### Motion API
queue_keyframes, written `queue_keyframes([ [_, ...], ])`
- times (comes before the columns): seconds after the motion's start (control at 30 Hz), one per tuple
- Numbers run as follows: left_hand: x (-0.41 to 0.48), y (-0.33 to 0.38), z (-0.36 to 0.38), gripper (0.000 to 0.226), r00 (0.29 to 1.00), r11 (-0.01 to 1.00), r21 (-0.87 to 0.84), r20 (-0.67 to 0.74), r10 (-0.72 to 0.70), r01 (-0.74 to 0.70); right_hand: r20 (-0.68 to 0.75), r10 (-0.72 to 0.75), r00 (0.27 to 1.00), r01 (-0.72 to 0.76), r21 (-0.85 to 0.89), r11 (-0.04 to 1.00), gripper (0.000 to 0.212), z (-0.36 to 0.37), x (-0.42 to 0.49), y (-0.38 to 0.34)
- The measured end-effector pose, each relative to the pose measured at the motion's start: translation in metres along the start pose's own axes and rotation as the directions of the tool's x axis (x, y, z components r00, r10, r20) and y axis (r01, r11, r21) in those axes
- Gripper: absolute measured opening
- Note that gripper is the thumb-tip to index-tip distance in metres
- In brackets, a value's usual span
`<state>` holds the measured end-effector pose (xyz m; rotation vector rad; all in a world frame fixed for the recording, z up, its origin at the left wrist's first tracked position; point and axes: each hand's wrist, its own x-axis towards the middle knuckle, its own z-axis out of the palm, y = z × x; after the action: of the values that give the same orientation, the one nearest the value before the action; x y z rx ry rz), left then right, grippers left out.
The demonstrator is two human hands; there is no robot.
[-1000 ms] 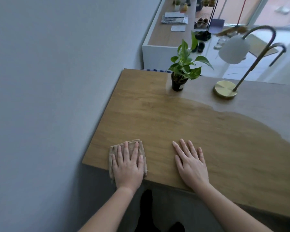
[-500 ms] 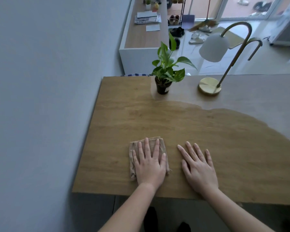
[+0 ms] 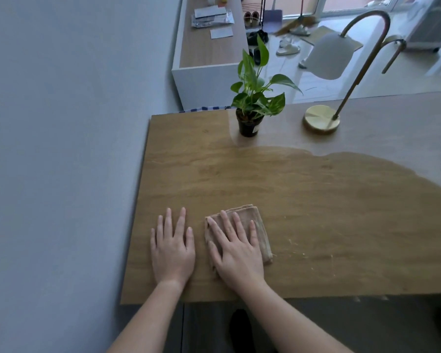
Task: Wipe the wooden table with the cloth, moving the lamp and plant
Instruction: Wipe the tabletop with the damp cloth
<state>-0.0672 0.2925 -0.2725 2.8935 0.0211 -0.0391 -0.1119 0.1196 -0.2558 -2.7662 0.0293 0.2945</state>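
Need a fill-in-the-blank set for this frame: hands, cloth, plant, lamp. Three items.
1. The left hand rests flat on the table, holding ____.
2. The cloth lies ____ the right hand.
3. In the head view, the plant stands ____ of the lamp.
Missing words: nothing; under; left.

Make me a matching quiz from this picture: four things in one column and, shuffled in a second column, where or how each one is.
Things:
1. cloth
2. plant
3. lamp
4. left hand

Places or states:
A. flat on bare wood near the table's near edge
B. under the right hand
C. white shade and round gold base, far side
D. green leaves, far side

Pairs: 1-B, 2-D, 3-C, 4-A
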Motion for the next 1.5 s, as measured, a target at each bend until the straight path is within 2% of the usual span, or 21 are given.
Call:
queue_keyframes([
  [0.13,0.0,0.002,0.002,0.061,1.0,1.0,0.023,-0.003,-0.015,0.015,0.004,-0.02,1.0,0.02,0.002,1.0,0.057,-0.008,-0.013,0.022],
  [0.37,0.0,0.004,-0.001,0.061,1.0,1.0,0.024,-0.017,-0.009,0.01,-0.04,0.195,0.98,-0.197,-0.064,0.978,0.056,-0.049,-0.054,0.144],
  [0.47,0.001,0.006,-0.001,0.061,1.0,1.0,0.019,-0.019,-0.013,0.013,-0.09,0.381,0.92,-0.385,-0.022,0.923,0.056,-0.069,-0.016,0.169],
  [0.57,0.001,0.006,-0.001,0.061,1.0,1.0,0.019,-0.02,-0.017,0.017,-0.123,0.545,0.829,-0.546,0.034,0.837,0.056,-0.062,0.038,0.14],
  [0.63,0.001,0.005,-0.002,0.061,1.0,1.0,0.024,-0.016,-0.017,0.017,-0.114,0.511,0.852,-0.51,0.038,0.859,0.057,-0.051,0.051,0.11],
  [0.77,0.0,0.005,-0.003,0.061,1.0,1.0,0.02,-0.007,-0.016,0.016,-0.041,0.224,0.974,-0.225,-0.016,0.974,0.055,-0.033,0.002,0.076],
  [0.83,0.0,0.006,-0.003,0.061,1.0,1.0,0.018,-0.006,-0.016,0.016,-0.014,0.138,0.99,-0.138,-0.053,0.989,0.056,-0.028,-0.038,0.087],
  [0.9,-0.001,0.007,-0.005,0.062,1.0,1.0,0.014,0.0,-0.011,0.011,-0.027,0.123,0.992,-0.125,-0.091,0.988,0.056,-0.03,-0.075,0.115],
  [1.0,-0.001,0.008,-0.006,0.063,1.0,1.0,0.005,0.008,-0.006,0.006,-0.052,0.244,0.968,-0.248,-0.093,0.964,0.058,-0.051,-0.105,0.168],
  [1.1,0.001,0.011,-0.005,0.062,1.0,1.0,0.012,-0.004,-0.009,0.009,-0.074,0.42,0.905,-0.423,-0.036,0.905,0.063,-0.073,-0.086,0.204],
  [1.2,0.0,0.012,-0.005,0.061,1.0,1.0,0.026,-0.012,-0.018,0.018,-0.117,0.572,0.812,-0.574,0.022,0.819,0.066,-0.078,-0.029,0.192],
  [1.27,-0.001,0.012,-0.004,0.061,1.0,0.999,0.028,-0.021,-0.02,0.02,-0.126,0.62,0.774,-0.618,0.058,0.784,0.065,-0.074,0.013,0.163],
  [1.33,-0.001,0.011,-0.004,0.061,0.999,0.999,0.034,-0.027,-0.023,0.024,-0.112,0.552,0.826,-0.549,0.059,0.834,0.064,-0.066,0.044,0.122],
  [1.43,-0.001,0.01,-0.001,0.061,0.999,0.998,0.054,-0.038,-0.032,0.034,-0.029,0.266,0.964,-0.265,0.01,0.964,0.062,-0.043,0.042,0.058],
  [1.5,-0.001,0.01,0.0,0.061,0.999,0.998,0.06,-0.033,-0.028,0.03,0.045,0.069,0.997,-0.067,-0.036,0.997,0.061,-0.03,0.01,0.045],
])
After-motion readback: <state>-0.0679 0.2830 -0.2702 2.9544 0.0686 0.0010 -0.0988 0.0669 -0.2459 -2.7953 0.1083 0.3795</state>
